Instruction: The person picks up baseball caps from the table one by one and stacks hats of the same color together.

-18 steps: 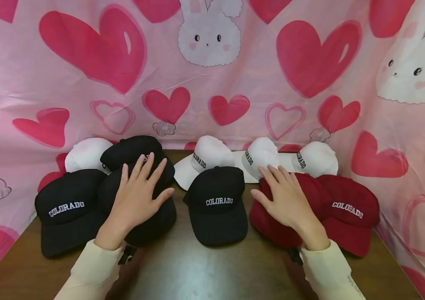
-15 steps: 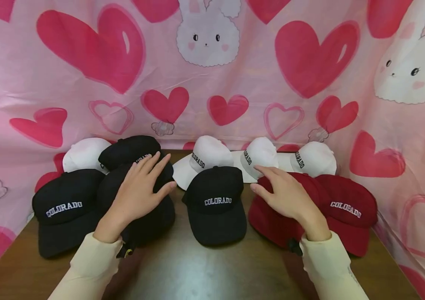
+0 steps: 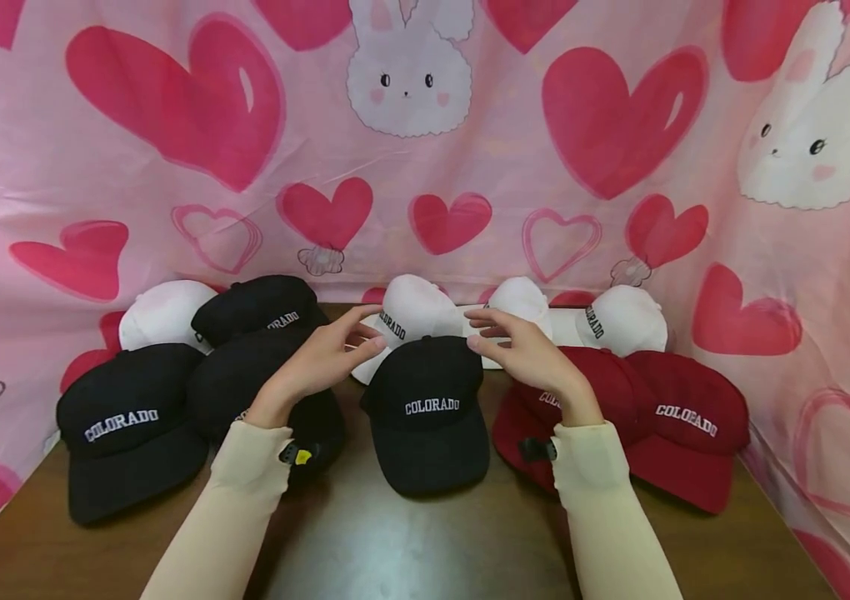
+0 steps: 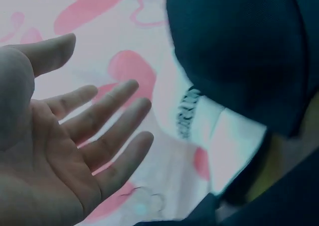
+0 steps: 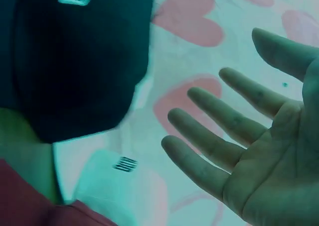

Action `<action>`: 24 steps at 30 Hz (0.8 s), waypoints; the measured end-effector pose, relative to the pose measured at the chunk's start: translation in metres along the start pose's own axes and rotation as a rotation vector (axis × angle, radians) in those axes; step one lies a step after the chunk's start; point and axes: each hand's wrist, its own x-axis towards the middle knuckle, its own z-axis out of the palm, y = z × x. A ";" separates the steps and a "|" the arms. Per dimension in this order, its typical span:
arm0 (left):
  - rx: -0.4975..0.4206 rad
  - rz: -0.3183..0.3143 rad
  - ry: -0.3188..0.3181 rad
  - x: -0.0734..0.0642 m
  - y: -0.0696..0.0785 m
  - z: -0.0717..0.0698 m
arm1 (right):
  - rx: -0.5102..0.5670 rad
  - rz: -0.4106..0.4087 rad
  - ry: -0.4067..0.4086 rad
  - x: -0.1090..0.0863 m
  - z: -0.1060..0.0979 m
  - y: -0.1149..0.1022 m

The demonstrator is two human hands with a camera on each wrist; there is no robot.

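A black cap [image 3: 428, 454] lettered COLORADO sits at the middle of the table, brim facing me. On either side of its crown are my two hands, palms turned inward and nothing held. The left hand [image 3: 326, 357] is just off its upper left, in front of a white cap [image 3: 421, 304]. Off its upper right, the right hand [image 3: 528, 352] overlaps another white cap [image 3: 518, 296]. Each wrist view shows loosely spread fingers apart from the black cap [image 4: 239, 52]: the left hand [image 4: 65, 146] in one, the right hand [image 5: 264, 151] in the other.
More black caps [image 3: 128, 392] cluster at left, a white cap [image 3: 166, 317] behind them. Two overlapping red caps [image 3: 683, 392] sit at right, with a white cap [image 3: 627, 321] behind. A pink heart-print cloth [image 3: 485, 150] hangs along the back of the wooden table [image 3: 410, 550].
Both hands have moved inward, from over the left black caps and the right red caps to either side of the middle black cap, palms turning to face each other. The caps keep their places.
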 end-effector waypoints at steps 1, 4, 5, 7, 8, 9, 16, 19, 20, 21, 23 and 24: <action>-0.016 -0.014 -0.011 0.003 -0.002 0.004 | 0.007 0.003 -0.003 0.002 0.004 0.004; -0.043 -0.055 -0.032 0.010 -0.010 0.014 | 0.000 0.015 -0.013 0.008 0.013 0.013; -0.048 -0.067 -0.037 0.011 -0.013 0.017 | -0.004 0.026 -0.014 0.010 0.015 0.016; -0.059 -0.095 -0.052 0.014 -0.018 0.020 | -0.013 0.053 -0.016 0.013 0.020 0.022; -0.062 -0.105 -0.061 0.015 -0.021 0.021 | -0.015 0.067 -0.017 0.014 0.021 0.023; -0.065 -0.117 -0.072 0.015 -0.024 0.022 | -0.017 0.085 -0.017 0.015 0.023 0.025; -0.142 -0.203 -0.192 0.017 -0.040 0.028 | -0.031 0.141 -0.073 0.018 0.029 0.032; -0.163 -0.229 -0.238 0.017 -0.044 0.029 | -0.010 0.159 -0.101 0.017 0.031 0.036; -0.161 -0.233 -0.247 0.017 -0.045 0.029 | -0.009 0.165 -0.106 0.017 0.032 0.038; -0.160 -0.235 -0.256 0.017 -0.046 0.029 | -0.004 0.174 -0.111 0.017 0.032 0.039; -0.164 -0.233 -0.269 0.018 -0.049 0.029 | -0.008 0.181 -0.114 0.017 0.033 0.041; -0.168 -0.228 -0.272 0.018 -0.050 0.029 | -0.011 0.178 -0.115 0.018 0.033 0.042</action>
